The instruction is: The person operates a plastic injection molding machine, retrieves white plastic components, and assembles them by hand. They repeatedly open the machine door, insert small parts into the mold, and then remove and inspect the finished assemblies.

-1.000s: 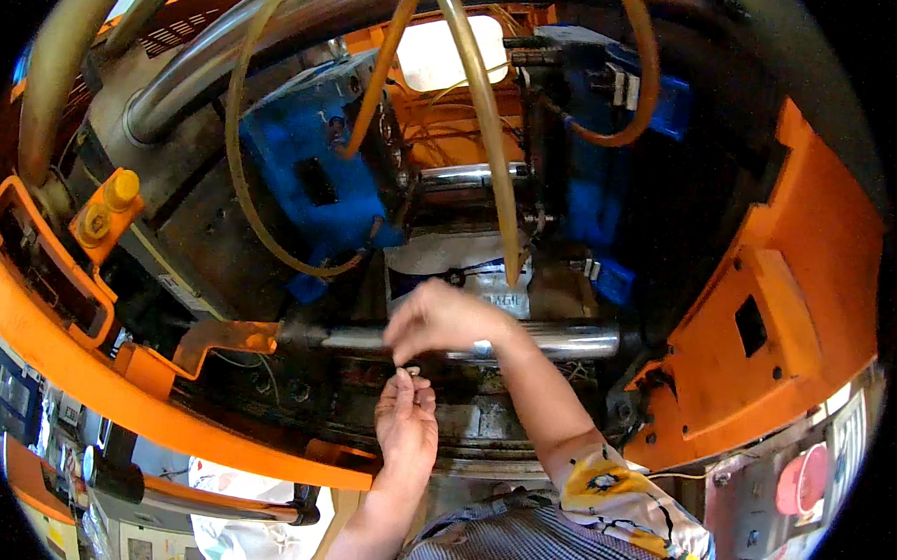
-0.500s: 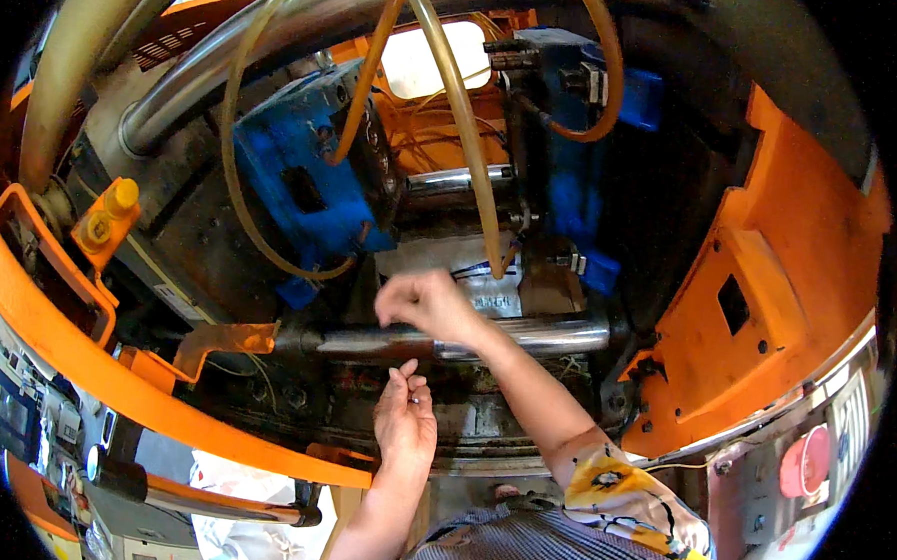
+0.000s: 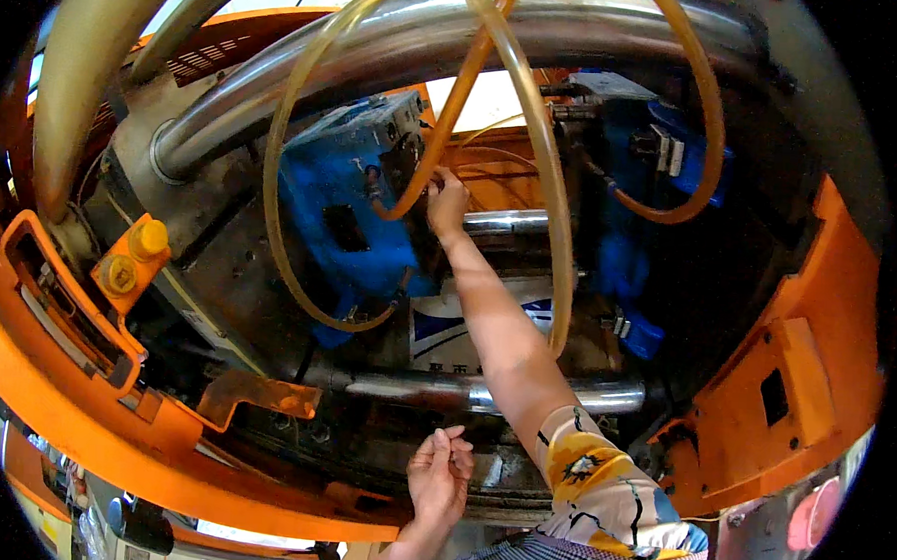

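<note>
Reaching right hand (image 3: pixel 448 202) into blue mould half (image 3: pixel 356 211), fingers' grip hidden, left hand (image 3: pixel 440 475) fingers loosely curled, holding nothing visible

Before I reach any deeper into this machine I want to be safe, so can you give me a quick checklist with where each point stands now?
1. Right hand placed: ok, it is up at the face of the left blue block.
2. What its fingers grip: cannot tell, too small to see.
3. Forearm path: not ok, it passes close beside the clear hose loop.
4. Left hand out of the gap: ok, it is low, below the lower steel bar.
5. Left hand empty: cannot tell, fingers curled.
6. Gap between the blue blocks open: ok, the upper steel bar shows between them.
</note>
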Tool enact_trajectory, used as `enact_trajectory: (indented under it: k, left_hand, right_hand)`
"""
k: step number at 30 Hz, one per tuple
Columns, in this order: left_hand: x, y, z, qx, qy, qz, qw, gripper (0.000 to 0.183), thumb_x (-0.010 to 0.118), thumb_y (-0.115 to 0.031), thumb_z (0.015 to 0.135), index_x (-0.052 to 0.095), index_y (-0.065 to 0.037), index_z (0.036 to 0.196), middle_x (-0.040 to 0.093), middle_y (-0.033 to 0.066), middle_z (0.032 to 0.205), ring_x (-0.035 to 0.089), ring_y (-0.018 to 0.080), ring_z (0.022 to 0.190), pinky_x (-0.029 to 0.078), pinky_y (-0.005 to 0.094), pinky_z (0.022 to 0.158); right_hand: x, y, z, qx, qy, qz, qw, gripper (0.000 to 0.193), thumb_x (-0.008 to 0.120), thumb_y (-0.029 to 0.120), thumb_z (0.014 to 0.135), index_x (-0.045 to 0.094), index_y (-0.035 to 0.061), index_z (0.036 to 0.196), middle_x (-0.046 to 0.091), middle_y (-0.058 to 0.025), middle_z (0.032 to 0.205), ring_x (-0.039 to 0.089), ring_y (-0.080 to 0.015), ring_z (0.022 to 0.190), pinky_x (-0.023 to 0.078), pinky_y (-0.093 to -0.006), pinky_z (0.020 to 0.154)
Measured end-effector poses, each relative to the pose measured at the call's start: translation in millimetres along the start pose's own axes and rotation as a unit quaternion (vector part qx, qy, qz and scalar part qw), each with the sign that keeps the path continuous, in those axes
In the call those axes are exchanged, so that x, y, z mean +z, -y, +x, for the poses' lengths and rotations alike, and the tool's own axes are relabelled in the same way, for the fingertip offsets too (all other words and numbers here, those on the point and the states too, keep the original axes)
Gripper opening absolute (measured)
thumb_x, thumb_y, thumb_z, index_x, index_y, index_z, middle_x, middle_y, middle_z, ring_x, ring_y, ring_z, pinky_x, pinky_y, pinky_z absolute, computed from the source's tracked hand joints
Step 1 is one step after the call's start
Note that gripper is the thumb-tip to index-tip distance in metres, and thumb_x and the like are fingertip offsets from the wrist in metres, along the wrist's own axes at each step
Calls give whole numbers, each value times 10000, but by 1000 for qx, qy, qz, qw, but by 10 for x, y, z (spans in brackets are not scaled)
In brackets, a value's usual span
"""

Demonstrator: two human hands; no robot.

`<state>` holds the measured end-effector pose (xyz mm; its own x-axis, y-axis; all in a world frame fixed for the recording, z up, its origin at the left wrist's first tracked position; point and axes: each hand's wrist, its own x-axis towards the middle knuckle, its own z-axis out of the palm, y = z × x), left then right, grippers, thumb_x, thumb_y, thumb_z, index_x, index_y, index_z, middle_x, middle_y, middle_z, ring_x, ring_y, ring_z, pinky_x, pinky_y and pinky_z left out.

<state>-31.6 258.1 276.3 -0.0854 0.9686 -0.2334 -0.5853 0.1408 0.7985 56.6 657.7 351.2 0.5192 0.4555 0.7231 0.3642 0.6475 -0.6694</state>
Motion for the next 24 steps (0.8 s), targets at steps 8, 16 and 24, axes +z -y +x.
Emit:
enact_trajectory:
  k: [8, 16, 24]
  left_hand:
    - [-15, 30, 15, 22, 5, 21, 1000, 285, 473, -235, 945, 590, 24, 962, 603, 76, 715, 496, 108, 533, 404, 220, 473]
    - [-27, 34, 21, 22, 10, 40, 999, 278, 473, -228, 945, 593, 19, 986, 614, 78, 739, 515, 109, 557, 424, 221, 501]
    - [-10, 88, 51, 46, -3, 18, 999, 238, 493, -237, 936, 553, -10, 976, 624, 82, 786, 533, 112, 596, 436, 227, 556]
  right_hand:
    - [122, -20, 54, -42, -13, -50, 998, 209, 580, 57, 783, 603, -9, 980, 617, -228, 797, 605, -396, 749, 463, -424, 636]
    - [300, -153, -25, -79, -36, -87, 992, 171, 535, 60, 827, 572, -21, 973, 619, -160, 739, 601, -322, 688, 459, -374, 627]
    - [355, -285, -79, 57, 118, 90, 987, 229, 420, 18, 875, 486, -68, 1077, 583, -117, 1008, 544, -195, 916, 396, -239, 725]
